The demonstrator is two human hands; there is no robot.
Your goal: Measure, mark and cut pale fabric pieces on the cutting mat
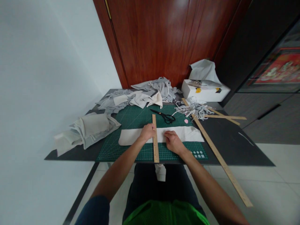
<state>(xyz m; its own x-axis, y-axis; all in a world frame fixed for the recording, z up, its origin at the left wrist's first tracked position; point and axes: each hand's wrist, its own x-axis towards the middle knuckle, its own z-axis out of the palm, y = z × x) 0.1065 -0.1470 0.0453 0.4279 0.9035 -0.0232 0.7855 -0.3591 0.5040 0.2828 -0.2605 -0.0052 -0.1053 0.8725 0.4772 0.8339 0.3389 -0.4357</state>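
A strip of white cloth (189, 133) lies lengthwise on the green cutting mat (140, 116). Across it, pointing away from me, rests a short wooden ruler (155, 150). My left hand (147, 132) grips the ruler's left edge near the middle of the cloth. Just right of the ruler, my right hand (172, 141) is closed with its fingertips down on the cloth; whatever it holds, if anything, is hidden. Black scissors (167, 117) lie beyond the cloth, on the mat. A small pink piece (186, 121), perhaps chalk, sits to their right.
Folded grey cloth (93, 128) lies at the left, and heaped scraps (150, 93) line the back. A long wooden ruler (217, 153) overhangs the table's front edge. Tangled fabric strips (193, 108) and a white box (203, 92) are at the back right.
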